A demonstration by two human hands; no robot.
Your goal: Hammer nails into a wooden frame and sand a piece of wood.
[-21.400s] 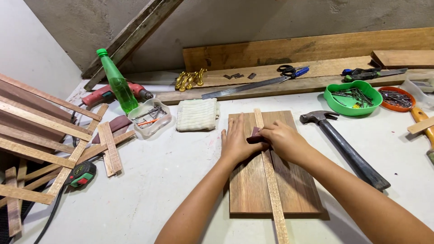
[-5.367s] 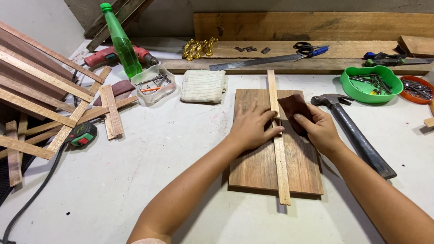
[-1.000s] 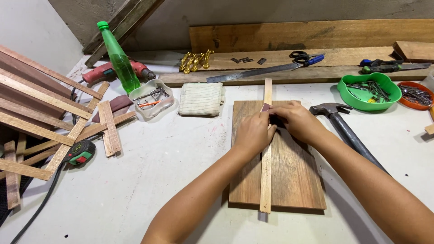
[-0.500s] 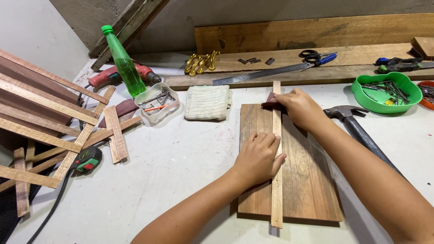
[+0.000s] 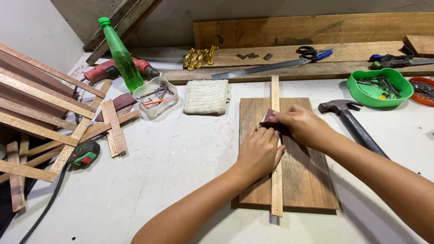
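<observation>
Strip (image 5: 276,149) runs near-far on board (image 5: 298,176); left hand (image 5: 260,151) flat on it, right hand (image 5: 303,126) fingers pinching sandpaper (image 5: 268,118) just beyond.

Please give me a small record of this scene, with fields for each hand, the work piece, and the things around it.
left hand: presses flat on the thin wooden strip
right hand: holds a dark sandpaper piece on the strip
base: wooden board under the strip
right side: hammer, green bowl
left side: folded cloth, green bottle, wooden slats
</observation>
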